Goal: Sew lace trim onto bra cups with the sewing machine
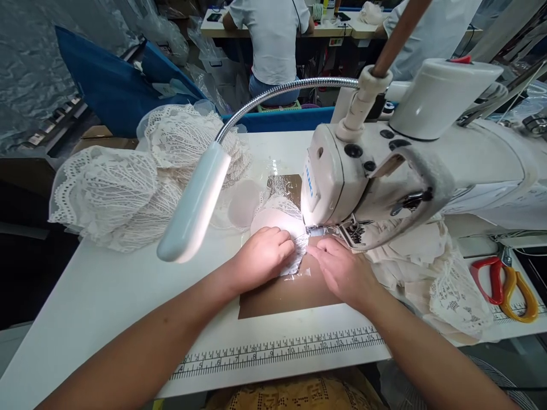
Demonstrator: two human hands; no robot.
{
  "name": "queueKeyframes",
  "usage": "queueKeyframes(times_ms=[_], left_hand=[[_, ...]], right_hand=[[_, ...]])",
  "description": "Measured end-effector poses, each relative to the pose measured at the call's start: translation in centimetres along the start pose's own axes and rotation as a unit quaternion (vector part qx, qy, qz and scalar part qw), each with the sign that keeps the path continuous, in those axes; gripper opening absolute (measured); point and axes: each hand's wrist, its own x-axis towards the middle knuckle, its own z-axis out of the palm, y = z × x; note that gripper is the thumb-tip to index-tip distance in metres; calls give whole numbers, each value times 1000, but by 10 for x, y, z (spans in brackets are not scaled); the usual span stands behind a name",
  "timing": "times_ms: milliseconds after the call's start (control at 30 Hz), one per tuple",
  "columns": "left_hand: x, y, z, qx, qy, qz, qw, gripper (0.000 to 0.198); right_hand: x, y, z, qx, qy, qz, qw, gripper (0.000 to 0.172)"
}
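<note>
A white lace cup piece (pixel 282 219) lies under the head of a sewing machine (pixel 327 176), its edge at the needle area. My left hand (pixel 265 256) rests on the piece with fingers curled together, pressing and gripping it from the left. My right hand (pixel 339 265) is just right of it, thumb and fingers pinched at the lace edge close to the presser foot. The fingertips partly cover the fabric, and the needle itself is hard to make out. Beneath both hands lies a brown plate (pixel 273 299) on the white table.
Lace pieces (pixel 115 176) are heaped at the left, more lace fabric (pixel 457 285) at the right. A lamp (pixel 194 202) on a bendy neck hangs over the left side. Red-handled and yellow-handled scissors (pixel 517 290) lie far right. A person (pixel 273 42) sits beyond the table.
</note>
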Motion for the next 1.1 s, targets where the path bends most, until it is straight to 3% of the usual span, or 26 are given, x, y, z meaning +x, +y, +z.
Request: queueKeyframes(times_ms=[133,367,500,700,900,1000,1100], left_hand=[[3,0,-1,-57,12,-25,998,25],[7,-3,-18,-195,-43,-127,972,34],[6,-3,-18,-189,-62,-76,977,28],[5,-1,-5,-159,-7,-80,984,27],[6,-4,-13,-313,-13,-182,932,30],[7,-5,-18,-299,-35,-168,939,33],[6,-6,-18,-247,-52,-103,962,28]], right_hand=[[1,-1,-3,10,9,-36,999,40],[2,-2,-4,3,24,-48,999,37],[2,-2,-4,4,15,-46,999,38],[2,-1,-2,4,6,-45,999,38],[2,-1,-3,17,18,-44,999,34],[1,-2,-3,7,15,-37,999,34],[1,-3,-3,0,9,-38,999,34]])
